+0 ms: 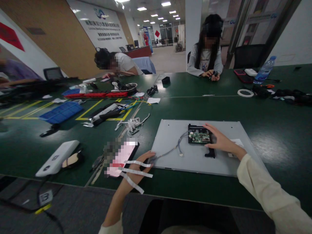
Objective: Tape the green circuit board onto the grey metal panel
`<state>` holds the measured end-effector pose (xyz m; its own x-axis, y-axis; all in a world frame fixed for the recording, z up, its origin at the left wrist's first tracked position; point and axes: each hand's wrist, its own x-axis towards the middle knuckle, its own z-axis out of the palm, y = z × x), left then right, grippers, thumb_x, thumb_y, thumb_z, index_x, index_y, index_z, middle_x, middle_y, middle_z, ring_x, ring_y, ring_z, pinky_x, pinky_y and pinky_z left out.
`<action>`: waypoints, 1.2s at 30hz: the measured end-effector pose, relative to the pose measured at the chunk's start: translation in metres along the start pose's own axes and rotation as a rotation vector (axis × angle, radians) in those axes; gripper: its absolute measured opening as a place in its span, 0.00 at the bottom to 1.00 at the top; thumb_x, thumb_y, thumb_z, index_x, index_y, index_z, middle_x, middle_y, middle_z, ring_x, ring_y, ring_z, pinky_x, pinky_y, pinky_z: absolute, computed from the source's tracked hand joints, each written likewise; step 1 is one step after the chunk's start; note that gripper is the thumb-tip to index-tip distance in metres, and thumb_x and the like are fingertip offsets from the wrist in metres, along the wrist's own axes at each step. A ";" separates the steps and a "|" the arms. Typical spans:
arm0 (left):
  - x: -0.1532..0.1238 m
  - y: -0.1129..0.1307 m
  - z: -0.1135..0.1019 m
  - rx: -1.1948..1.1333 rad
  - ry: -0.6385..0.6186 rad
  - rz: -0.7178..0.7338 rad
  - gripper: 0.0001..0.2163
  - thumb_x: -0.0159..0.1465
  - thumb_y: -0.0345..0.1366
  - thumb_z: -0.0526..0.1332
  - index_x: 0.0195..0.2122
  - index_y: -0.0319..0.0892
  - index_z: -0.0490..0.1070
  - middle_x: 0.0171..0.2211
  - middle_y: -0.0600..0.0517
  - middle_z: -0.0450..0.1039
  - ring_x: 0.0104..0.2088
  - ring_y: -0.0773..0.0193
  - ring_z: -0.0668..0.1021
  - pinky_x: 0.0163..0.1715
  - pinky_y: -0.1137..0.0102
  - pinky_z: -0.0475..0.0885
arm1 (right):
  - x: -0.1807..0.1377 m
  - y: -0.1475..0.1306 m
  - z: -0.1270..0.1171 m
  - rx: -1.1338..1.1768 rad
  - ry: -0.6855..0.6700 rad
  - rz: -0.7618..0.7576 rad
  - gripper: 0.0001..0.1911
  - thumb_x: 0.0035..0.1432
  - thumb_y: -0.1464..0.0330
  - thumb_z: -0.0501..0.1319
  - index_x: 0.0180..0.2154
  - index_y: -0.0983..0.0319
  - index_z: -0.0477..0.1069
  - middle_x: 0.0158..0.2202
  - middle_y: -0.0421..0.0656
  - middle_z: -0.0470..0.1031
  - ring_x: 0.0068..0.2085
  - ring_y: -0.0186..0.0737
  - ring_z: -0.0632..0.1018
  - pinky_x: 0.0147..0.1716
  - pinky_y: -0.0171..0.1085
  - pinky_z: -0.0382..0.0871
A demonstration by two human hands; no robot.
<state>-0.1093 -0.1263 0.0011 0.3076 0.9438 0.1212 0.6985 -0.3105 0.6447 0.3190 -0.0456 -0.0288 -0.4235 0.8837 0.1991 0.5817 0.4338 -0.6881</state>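
White, unreadable label (237,142) on grey panel (195,160)

I record lit ceiling lights (166,4) overhead, moderately dim illumination below. Glare: green tabletop (268,146), right of my grey panel (165,136), which reads acceptably sharp. Blur: dark items (21,89), far left. Phone screen (123,157): partly pixelated.

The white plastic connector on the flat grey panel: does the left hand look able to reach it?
Probably yes: the left hand is close, with only flat panel and thin grey cable before the connector.
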 end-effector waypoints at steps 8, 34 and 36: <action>-0.003 0.009 0.012 0.082 0.017 -0.046 0.21 0.65 0.40 0.52 0.60 0.48 0.60 0.60 0.51 0.64 0.61 0.56 0.65 0.62 0.54 0.59 | 0.000 0.003 0.002 0.004 0.030 0.009 0.45 0.50 0.52 0.64 0.65 0.51 0.48 0.68 0.47 0.44 0.66 0.54 0.51 0.62 0.55 0.50; 0.174 0.135 0.134 0.186 0.099 0.291 0.22 0.66 0.43 0.54 0.60 0.45 0.57 0.61 0.44 0.60 0.66 0.51 0.54 0.61 0.48 0.55 | 0.001 -0.017 0.000 0.309 0.685 0.269 0.22 0.61 0.53 0.50 0.42 0.61 0.72 0.37 0.47 0.77 0.37 0.43 0.76 0.38 0.42 0.70; 0.170 0.131 0.136 0.207 0.099 0.286 0.24 0.66 0.43 0.54 0.62 0.46 0.55 0.62 0.43 0.58 0.66 0.50 0.53 0.61 0.47 0.53 | 0.000 -0.026 0.003 0.311 0.632 0.249 0.21 0.62 0.54 0.51 0.43 0.61 0.72 0.35 0.45 0.77 0.36 0.42 0.76 0.36 0.41 0.70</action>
<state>0.1224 -0.0217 0.0033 0.4526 0.8185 0.3538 0.7124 -0.5705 0.4086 0.3018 -0.0570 -0.0125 0.2296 0.9225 0.3103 0.3454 0.2208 -0.9121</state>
